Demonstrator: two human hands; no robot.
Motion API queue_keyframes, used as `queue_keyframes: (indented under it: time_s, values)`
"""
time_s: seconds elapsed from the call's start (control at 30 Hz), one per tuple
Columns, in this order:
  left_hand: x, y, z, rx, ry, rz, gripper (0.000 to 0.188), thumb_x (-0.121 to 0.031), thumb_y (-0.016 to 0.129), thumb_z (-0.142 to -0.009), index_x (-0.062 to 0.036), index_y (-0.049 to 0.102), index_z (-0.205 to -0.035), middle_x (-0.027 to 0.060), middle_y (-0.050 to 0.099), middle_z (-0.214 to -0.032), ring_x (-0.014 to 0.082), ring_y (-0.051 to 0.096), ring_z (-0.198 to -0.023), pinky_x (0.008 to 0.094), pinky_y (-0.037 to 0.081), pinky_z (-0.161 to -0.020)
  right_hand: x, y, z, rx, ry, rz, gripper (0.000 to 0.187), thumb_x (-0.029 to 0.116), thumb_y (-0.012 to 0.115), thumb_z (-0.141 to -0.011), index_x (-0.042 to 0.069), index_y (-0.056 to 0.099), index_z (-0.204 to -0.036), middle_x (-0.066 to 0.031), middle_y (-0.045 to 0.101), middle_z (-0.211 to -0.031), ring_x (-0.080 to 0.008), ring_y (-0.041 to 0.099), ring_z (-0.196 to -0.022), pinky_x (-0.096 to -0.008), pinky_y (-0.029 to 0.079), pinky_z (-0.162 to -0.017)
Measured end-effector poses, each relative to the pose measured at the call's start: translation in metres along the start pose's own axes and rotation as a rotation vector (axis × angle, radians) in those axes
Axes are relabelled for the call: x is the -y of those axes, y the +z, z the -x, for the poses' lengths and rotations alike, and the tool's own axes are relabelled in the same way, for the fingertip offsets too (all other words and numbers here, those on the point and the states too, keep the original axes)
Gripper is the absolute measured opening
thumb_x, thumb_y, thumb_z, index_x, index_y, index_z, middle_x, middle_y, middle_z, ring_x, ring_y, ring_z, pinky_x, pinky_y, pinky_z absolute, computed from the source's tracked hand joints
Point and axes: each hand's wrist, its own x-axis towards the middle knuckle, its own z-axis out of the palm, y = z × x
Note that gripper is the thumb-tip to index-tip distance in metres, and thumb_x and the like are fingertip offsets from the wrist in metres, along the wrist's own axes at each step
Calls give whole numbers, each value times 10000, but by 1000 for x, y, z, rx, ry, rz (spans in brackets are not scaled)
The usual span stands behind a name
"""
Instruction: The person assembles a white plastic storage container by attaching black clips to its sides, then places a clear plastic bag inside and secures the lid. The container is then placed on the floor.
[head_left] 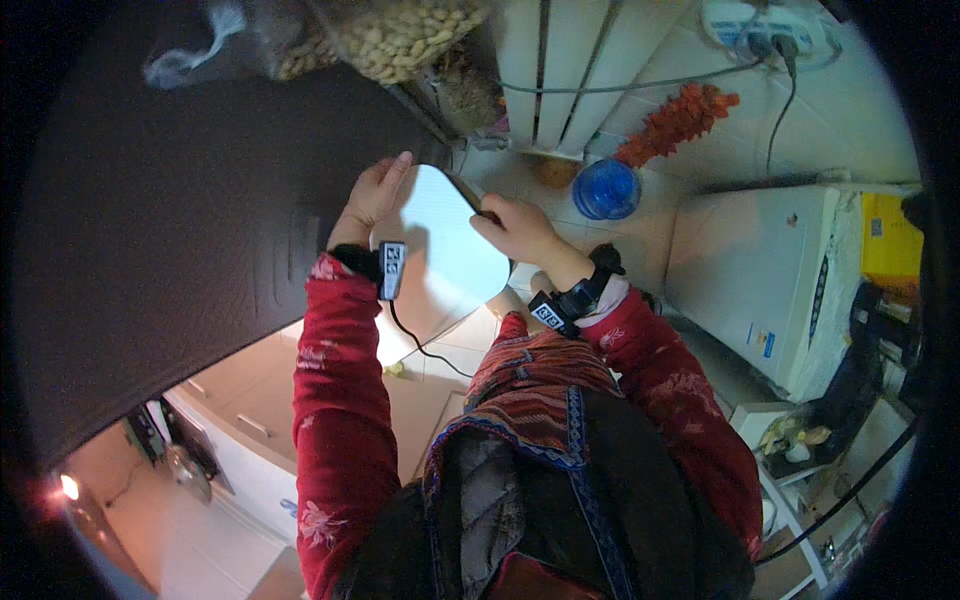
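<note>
Tiled floor [425,375] below. Left hand [376,192] clasps white panel [445,240] at left edge; right hand [522,232] curls around right edge. Both grips should stay even.

This looks like a home, probably a kitchen or a utility corner of one. A blue jug [606,190] stands on the pale tiled floor [450,352]. Behind it is what seems a white radiator [572,50]; red leafy decoration [675,125] rises just beside it. Right of the jug stands a white household appliance [750,265], with a power strip [728,22] beyond. Well left of the jug are bagged nuts [405,40] and, nearer the wearer, pale drawers [235,408].
</note>
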Motion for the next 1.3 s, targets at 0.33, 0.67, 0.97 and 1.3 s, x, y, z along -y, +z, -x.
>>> queue_keyframes:
  time_s: [0.33, 0.67, 0.97, 1.3]
  values:
    - [2, 3, 1, 177, -69, 260, 207, -274, 686, -799, -81, 650, -733, -88, 507, -644, 23, 389, -565, 194, 303, -501, -35, -4, -13, -42, -70, -80, 206, 166, 594, -769, 73, 595, -952, -132, 557, -1088, -325, 542, -951, -405, 442, -803]
    - [7, 0, 7, 255, 27, 229, 242, -281, 692, -794, -41, 673, -819, -81, 522, -630, 12, 371, -511, 186, 287, -449, -47, 33, -33, 162, -251, 1092, 342, 103, 539, -768, 98, 614, -1102, -132, 318, -1411, -290, 350, -1237, -422, 306, -1004]
    - [10, -3, 9, 291, 87, 283, 281, -265, 690, -797, -1, 668, -887, -21, 592, -750, 56, 486, -678, 212, 401, -610, -63, 55, -37, -13, -130, 380, 420, 193, 511, -821, 102, 492, -1230, -116, 414, -1328, -268, 313, -1263, -363, 248, -1051]
    - [10, 9, 4, 285, -55, 310, 242, -246, 685, -803, -11, 669, -861, -9, 608, -779, 79, 513, -704, 228, 420, -654, -63, 25, -40, 73, -25, 38, 181, 110, 576, -739, 39, 532, -900, -181, 600, -837, -369, 581, -800, -455, 445, -669]
